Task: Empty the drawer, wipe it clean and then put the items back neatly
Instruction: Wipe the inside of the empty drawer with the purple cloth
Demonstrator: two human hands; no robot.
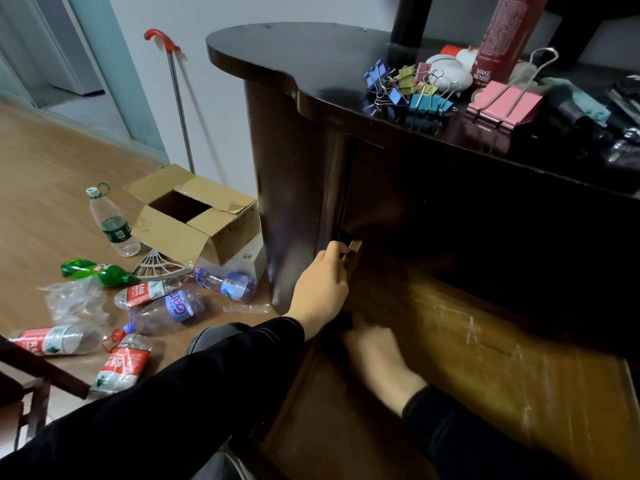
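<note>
The wooden drawer (485,341) is pulled out under the dark desk (311,64), and its scratched bottom lies bare. My left hand (323,289) grips the drawer's far left corner, fingers curled over the wall beside a brass fitting (354,247). Inside the drawer by the left wall lies my right hand (377,355), blurred by motion, its fingertips at a small dark thing (343,321) that I cannot make out. On the desk top lie coloured binder clips (408,88), large pink binder clips (502,103), a red bottle (502,36) and dark items (588,109).
On the floor to the left lie an open cardboard box (194,216), several plastic bottles (114,223) and a crumpled plastic bag (72,299). A pole with a red handle (178,98) leans on the wall. A dark chair frame (31,372) stands at the lower left.
</note>
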